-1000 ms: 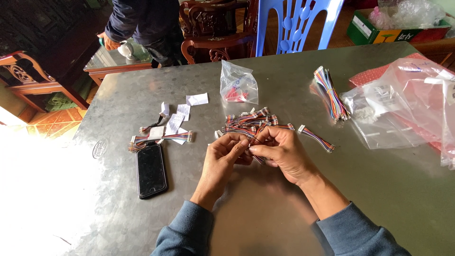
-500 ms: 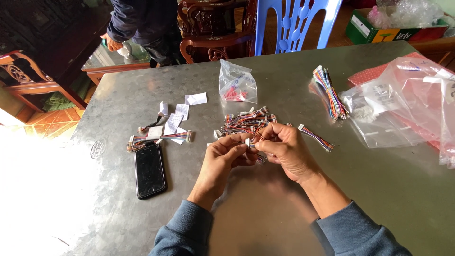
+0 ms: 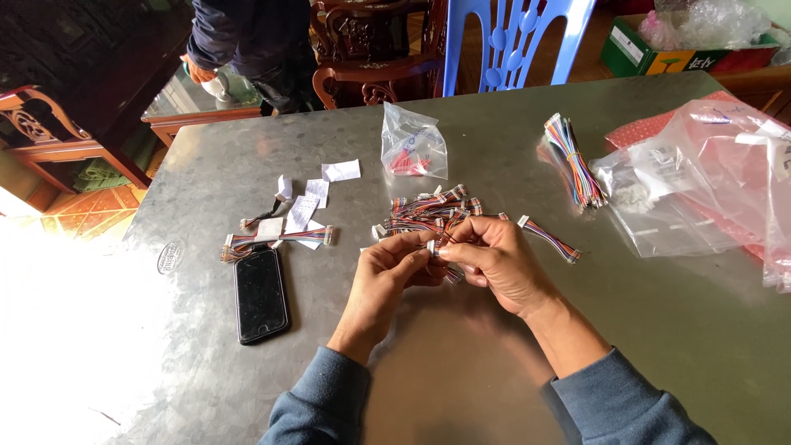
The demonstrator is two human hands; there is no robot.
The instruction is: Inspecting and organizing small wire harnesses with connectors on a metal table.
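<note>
Wire harness (image 3: 438,247) apparently pinched between left hand (image 3: 394,268) and right hand (image 3: 494,259), both grips clenched.

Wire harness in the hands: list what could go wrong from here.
1. Both hands, left hand and right hand, pinch one small harness right above the loose pile; its wires could snag others and drag them along.
2. The phone lies close to the left forearm; a sweep might knock it.
3. The paper slips lie loose and could scatter or get mixed up.
</note>
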